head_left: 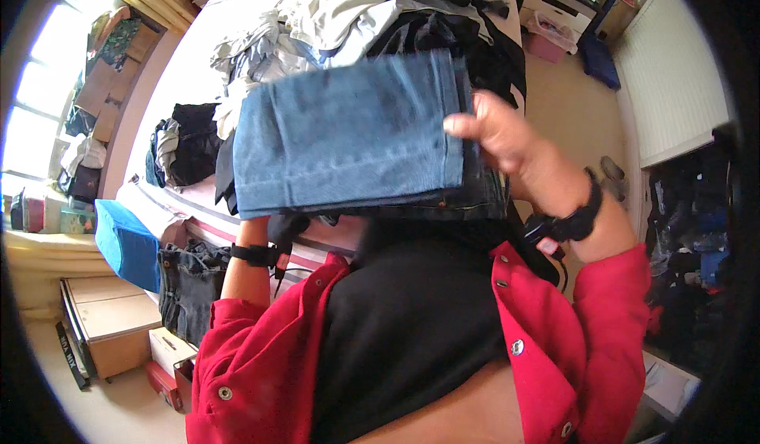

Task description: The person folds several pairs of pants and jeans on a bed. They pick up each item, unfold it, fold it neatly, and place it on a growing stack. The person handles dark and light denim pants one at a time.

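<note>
While clothes [336, 13] heap the bed [194, 68] | window [33, 115] leftward | right grip [500, 131] pinches denim [348, 127] | left grip hidden, can't tell

A red jacket [613, 305] with round metal snaps [517, 347] along its front edges is worn open over a black top [412, 309]. From my remote post, I see a black left wristband [252, 255] and black right wristband [584, 216], each with a reddish tag [546, 245] and thin dark cable [564, 273].
</note>
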### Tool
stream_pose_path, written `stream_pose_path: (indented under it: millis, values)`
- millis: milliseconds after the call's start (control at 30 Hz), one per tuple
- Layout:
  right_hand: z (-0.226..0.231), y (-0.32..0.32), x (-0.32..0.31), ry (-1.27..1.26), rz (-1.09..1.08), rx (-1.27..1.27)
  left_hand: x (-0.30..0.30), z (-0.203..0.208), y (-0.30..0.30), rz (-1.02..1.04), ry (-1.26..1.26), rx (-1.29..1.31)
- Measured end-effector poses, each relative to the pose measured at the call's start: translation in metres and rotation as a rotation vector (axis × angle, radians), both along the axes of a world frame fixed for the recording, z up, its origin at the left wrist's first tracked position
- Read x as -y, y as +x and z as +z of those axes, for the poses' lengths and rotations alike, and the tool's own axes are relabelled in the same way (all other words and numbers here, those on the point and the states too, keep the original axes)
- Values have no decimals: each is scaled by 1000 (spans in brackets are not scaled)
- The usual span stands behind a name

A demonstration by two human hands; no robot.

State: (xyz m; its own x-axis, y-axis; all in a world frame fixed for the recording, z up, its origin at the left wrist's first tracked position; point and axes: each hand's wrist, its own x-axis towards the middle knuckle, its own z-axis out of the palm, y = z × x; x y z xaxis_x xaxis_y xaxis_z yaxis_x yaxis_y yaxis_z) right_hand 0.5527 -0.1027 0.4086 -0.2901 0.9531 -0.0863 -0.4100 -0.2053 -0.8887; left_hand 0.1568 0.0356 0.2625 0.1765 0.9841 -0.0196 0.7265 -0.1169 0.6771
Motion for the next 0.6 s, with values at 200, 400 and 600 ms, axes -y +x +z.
stream_pose_path:
  millis: [200, 400, 600]
  values:
    - [-111, 15, 22, -215, -254, 357, 33, -32, 14, -80, 109, -114]
    - [-111, 22, 21, 38, -375, 484, 34, -35, 9, -103, 183, -164]
    - [-81, 9, 19, 181, -562, 1241, 39, -49, 9, -148, 277, -239]
